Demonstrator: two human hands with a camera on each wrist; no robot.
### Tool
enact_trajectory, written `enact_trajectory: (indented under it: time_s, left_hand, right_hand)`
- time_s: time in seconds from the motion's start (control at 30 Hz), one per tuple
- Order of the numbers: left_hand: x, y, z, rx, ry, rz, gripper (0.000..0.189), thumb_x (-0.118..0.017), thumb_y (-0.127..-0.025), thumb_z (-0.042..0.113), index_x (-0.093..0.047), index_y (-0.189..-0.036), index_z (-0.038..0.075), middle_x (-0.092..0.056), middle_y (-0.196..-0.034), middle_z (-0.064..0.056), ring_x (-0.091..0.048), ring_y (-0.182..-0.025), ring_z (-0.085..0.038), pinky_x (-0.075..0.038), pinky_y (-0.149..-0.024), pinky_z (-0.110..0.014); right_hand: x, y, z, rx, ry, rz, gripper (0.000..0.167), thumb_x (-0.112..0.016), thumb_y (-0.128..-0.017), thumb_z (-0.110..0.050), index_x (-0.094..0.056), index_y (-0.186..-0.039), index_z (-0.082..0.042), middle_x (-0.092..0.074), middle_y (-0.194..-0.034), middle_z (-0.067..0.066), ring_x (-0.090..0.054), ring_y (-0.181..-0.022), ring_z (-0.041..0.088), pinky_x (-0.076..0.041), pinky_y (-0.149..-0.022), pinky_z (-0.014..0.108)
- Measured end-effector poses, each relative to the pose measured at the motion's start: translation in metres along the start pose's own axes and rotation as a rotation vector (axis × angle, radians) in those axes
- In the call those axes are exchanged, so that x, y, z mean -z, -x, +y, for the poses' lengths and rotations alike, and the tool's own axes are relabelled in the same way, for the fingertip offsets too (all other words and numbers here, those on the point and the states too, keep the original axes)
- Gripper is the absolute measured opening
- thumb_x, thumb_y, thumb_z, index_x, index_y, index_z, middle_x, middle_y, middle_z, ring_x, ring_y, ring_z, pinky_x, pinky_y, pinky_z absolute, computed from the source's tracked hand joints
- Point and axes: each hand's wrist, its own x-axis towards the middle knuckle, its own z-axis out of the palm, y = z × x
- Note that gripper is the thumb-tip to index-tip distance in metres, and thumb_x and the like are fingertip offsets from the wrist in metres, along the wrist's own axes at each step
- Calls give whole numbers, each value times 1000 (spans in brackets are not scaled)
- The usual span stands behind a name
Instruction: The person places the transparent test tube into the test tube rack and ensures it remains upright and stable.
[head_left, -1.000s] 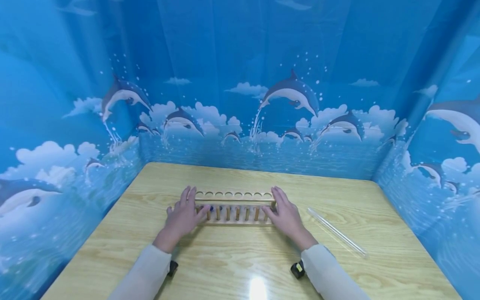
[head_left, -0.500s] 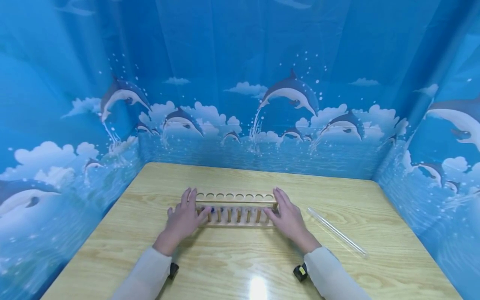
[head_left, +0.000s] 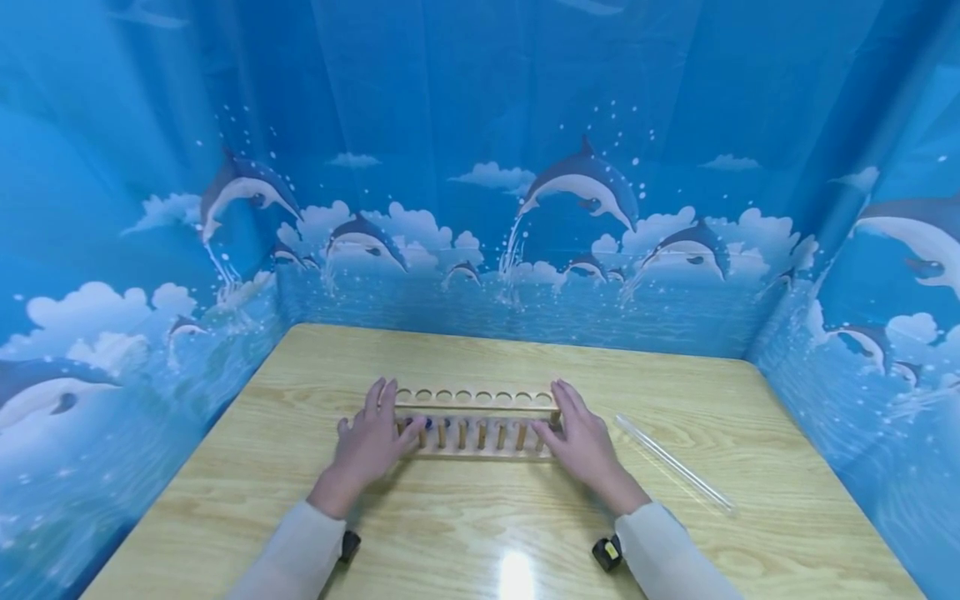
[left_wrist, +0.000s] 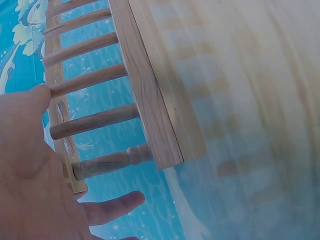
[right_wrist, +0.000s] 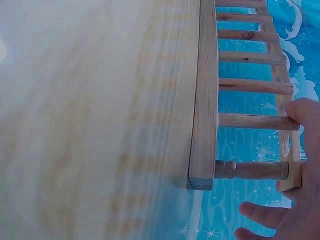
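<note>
A wooden test tube rack point(head_left: 480, 455), with a row of round holes along its top bar and several upright pegs, stands on the table between both hands. My left hand point(head_left: 369, 446) grips its left end, thumb at a peg and fingers at the end of the top bar. Holding the opposite end the same way is my right hand point(head_left: 587, 446). In the left wrist view, the thumb touches a peg tip beside the holed bar while lower fingers extend past the rack's end. The right wrist view shows the right thumb point(right_wrist: 300, 110) against another peg.
A clear glass tube point(head_left: 675, 465) lies slantwise on the wooden table point(head_left: 450, 533), right of the rack. Blue dolphin-print curtains point(head_left: 480, 208) surround the table at the back and both sides. Black wrist cameras sit under both sleeves.
The rack has shifted slightly toward me and to the right, with both hands moving along on its ends. The glass tube has stayed put.
</note>
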Motion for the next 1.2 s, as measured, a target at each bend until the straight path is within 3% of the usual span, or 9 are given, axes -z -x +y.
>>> enact_trajectory:
  time_s: [1.2]
  left_hand:
    - [-9,14,12,4,14,18,83,-44,-98,56,-12,-155,5,-6,-160,-20,-47,-121,-52,-17,-101,-78]
  right_hand:
    - [9,15,4,-5,15,-2,74,-59,-95,-45,-31,-151,-6,-28,-156,12,-45,-128,42,-36,-102,65]
